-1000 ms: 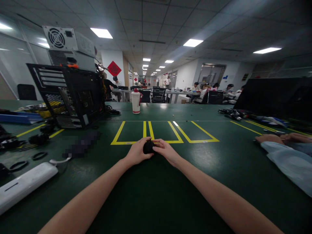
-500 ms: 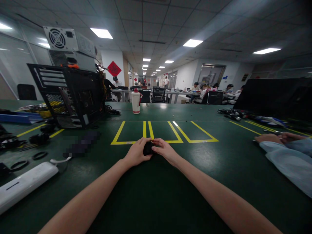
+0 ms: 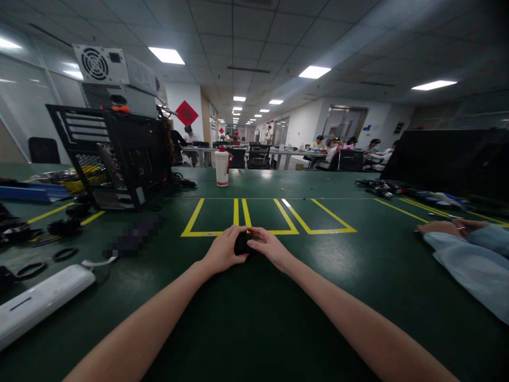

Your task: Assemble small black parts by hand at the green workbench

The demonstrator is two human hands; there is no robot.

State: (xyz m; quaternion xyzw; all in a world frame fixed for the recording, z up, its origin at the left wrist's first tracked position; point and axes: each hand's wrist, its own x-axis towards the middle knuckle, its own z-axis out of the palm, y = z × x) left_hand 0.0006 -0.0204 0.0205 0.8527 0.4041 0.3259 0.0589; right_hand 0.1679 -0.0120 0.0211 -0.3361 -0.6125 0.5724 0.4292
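Between my two hands, just in front of the yellow tape outlines (image 3: pixel 258 232), is a small black rounded object (image 3: pixel 241 243) whose kind I cannot make out. My left hand (image 3: pixel 223 247) curls around its left side, thumb low and fingers over the far edge. From the right, my right hand (image 3: pixel 270 247) pinches at the object, with thumb and fingertips close to its edge. Dark shadow under the hands hides whether the object touches the green table (image 3: pixel 254 318).
A white cup with a red lid (image 3: pixel 222 167) stands beyond the tape. At left are an open computer case (image 3: pixel 115 154), a white power bank-like device (image 3: pixel 43 302) and black cables. Another person's sleeved arms (image 3: pixel 465 254) rest at right, near a black monitor (image 3: pixel 449 162).
Both hands stay in nearly the same place around the black object. The object appears turned very slightly, with a little more of it showing.
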